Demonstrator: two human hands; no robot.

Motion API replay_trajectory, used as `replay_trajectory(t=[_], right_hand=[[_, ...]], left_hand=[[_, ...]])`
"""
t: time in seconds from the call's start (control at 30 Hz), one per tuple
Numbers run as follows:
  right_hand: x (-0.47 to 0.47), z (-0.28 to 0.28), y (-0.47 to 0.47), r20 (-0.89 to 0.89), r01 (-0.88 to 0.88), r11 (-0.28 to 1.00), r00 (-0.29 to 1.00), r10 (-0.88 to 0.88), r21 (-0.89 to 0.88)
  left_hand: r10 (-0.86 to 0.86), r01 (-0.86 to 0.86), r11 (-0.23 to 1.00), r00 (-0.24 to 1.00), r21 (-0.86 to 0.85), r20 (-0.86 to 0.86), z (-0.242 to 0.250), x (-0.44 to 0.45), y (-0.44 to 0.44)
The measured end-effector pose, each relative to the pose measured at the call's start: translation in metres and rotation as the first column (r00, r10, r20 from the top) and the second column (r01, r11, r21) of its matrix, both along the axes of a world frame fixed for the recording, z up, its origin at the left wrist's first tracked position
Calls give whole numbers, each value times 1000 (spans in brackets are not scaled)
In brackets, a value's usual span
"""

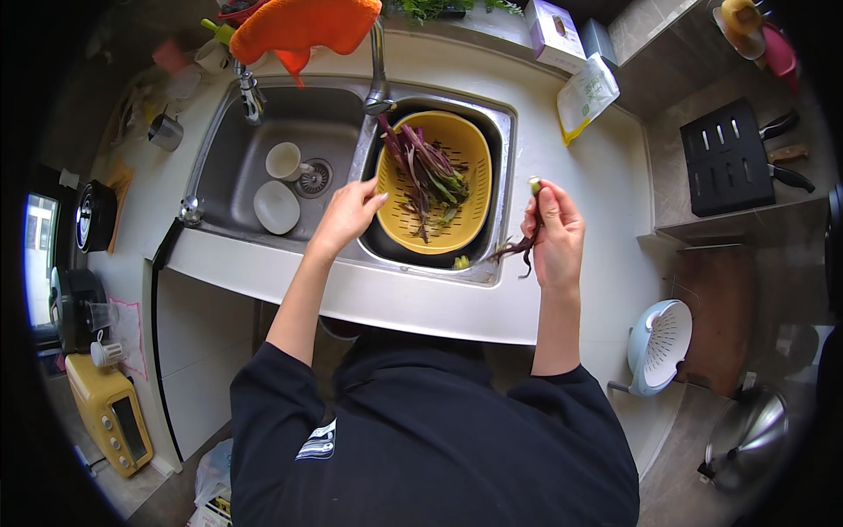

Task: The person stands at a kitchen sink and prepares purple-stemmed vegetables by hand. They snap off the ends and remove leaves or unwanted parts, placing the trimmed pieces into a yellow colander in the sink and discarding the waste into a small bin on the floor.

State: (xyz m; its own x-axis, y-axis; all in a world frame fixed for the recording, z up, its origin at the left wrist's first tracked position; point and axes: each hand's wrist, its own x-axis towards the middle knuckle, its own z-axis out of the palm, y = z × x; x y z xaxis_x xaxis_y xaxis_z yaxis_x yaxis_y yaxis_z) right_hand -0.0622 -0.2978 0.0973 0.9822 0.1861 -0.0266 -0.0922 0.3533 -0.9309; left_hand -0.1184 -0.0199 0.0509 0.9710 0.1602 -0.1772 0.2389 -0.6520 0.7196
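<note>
My right hand (558, 230) grips a purple vegetable stem (525, 245), its pale cut end up and its dark leaves hanging down, over the counter right of the sink. My left hand (349, 214) is at the left rim of a yellow slotted colander (484, 197). Its fingertips meet that rim, but whether they pinch it is unclear. Inside the colander lies a bunch of purple-stemmed leafy greens (428, 165), some stems leaning over the far left rim. The colander sits in a dark basin (421, 258) in the right sink bowl. Yellow-green bits (461, 262) lie at the basin's near edge.
The left sink bowl (263, 118) holds a white cup (283, 161) and a white dish (276, 207). A faucet (377, 72) rises behind the sinks, with an orange cloth (306, 29) beside it. Rightward are a blue-and-white strainer (662, 346) and a black knife holder (728, 158).
</note>
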Motion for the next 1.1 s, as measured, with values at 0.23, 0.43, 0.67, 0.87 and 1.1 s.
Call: replay_trajectory(t=[0.23, 0.43, 0.67, 0.87, 1.1], right_hand=[[-16, 2, 35, -300, -357, 908, 861, 411, 218], [-47, -3, 102, -266, -508, 782, 748, 608, 361], [-82, 7, 174, -219, -723, 670, 636, 740, 167], [-105, 21, 226, -154, -938, 348, 343, 927, 6], [-129, 44, 271, -123, -953, -8, 30, 992, -302]], left_hand=[[-39, 40, 666, 999, -745, 19, 33, -29, -18], [-37, 91, 901, 990, -424, 136, 83, -84, -15], [184, -148, 865, 982, -479, 30, 89, -156, 34], [155, -121, 938, 985, -325, 79, 99, -216, 67], [111, -111, 992, 994, -61, 3, 110, -263, 89]])
